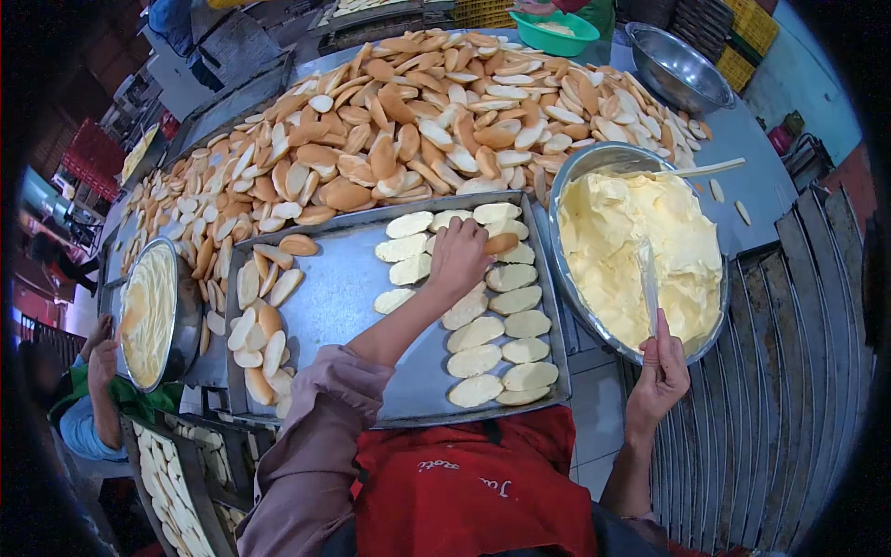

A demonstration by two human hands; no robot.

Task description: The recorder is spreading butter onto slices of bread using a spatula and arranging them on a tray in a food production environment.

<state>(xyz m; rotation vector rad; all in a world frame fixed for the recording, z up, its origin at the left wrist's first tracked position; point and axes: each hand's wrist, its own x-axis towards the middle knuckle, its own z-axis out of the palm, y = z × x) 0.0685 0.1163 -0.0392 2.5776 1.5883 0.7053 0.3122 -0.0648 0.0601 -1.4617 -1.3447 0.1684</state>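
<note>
My left hand (459,256) is over the metal baking tray (341,313), its fingers bent downward. A brown-crusted bread slice (501,244) sticks out beside my thumb, in my grasp; the fingers partly hide it. Below and around that hand lie rows of oval bread slices coated with pale cream (475,334). In my right hand (658,376) is the handle of a flat spreading knife (648,278). Its blade rests in the pale yellow cream (612,223) that fills a steel bowl (562,292). Uncoated bread slices (261,334) are heaped at the tray's left end.
A large pile of sliced bread (418,125) covers the table behind the tray. Another cream bowl (182,313) stands left, near a co-worker's hands (102,355). A steel basin (679,66) and green basin (557,38) stand at the back. Stacked trays (752,390) are at right.
</note>
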